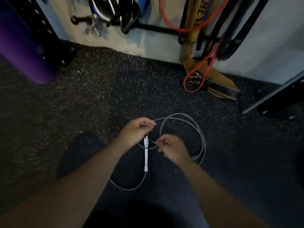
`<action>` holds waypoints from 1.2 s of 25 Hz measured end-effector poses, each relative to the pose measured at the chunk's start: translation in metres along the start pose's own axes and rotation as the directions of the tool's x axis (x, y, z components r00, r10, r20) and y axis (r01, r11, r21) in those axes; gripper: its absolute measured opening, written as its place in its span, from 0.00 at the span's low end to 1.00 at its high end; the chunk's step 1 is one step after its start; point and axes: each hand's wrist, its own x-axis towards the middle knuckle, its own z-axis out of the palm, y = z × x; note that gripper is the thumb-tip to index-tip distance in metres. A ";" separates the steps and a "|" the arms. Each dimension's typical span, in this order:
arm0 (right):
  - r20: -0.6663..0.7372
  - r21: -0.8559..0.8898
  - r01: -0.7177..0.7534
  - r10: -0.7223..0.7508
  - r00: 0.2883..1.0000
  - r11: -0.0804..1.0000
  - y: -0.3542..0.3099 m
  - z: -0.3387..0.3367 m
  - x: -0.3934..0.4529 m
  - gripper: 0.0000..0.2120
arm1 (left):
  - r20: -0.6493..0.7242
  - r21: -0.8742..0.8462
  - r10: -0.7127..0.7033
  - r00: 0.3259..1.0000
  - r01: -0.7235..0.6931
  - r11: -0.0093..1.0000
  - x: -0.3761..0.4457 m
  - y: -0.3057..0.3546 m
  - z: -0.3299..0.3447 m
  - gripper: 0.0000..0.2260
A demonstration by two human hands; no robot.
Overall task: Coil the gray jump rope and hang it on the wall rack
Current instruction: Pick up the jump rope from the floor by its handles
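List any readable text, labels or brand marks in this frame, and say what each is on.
"HE": large dark letters running down the tan belt hanging against the wall; the rest of the word is cut off and blurred, so the whole cannot be read.
No lettering shows on the white handle or the gray jump rope.

rope (201, 137) gray, handle (146, 155) white; floor (115, 89) black with pale speckles all over; wall (156, 45) off-white to light gray; pad (21, 43) purple, solid; cord (166, 17) red, looping down by the wall; belt (218, 78) tan-brown with black strap parts; rack (158, 28) black; post (41, 25) black with a row of pale holes; keys (94, 25) silver, blurred
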 end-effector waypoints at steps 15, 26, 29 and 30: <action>0.152 -0.442 0.149 -0.091 0.984 0.884 0.022 0.022 0.072 0.07 | 0.295 0.624 0.340 0.893 -0.450 0.639 0.086 -0.108 0.012 0.09; -0.013 -0.283 0.498 -0.523 0.852 0.820 -0.045 -0.128 0.041 0.06 | 0.023 0.633 0.530 0.847 -0.423 0.648 0.074 -0.019 -0.035 0.38; -0.083 -0.221 0.598 -0.626 0.776 0.770 -0.073 -0.152 0.025 0.06 | 0.109 0.699 0.715 0.691 -0.564 0.439 0.054 0.069 -0.035 0.24; -0.112 -0.197 0.621 -0.647 0.754 0.758 -0.081 -0.157 0.021 0.06 | 0.148 0.755 0.750 0.644 -0.564 0.335 0.047 0.096 -0.036 0.20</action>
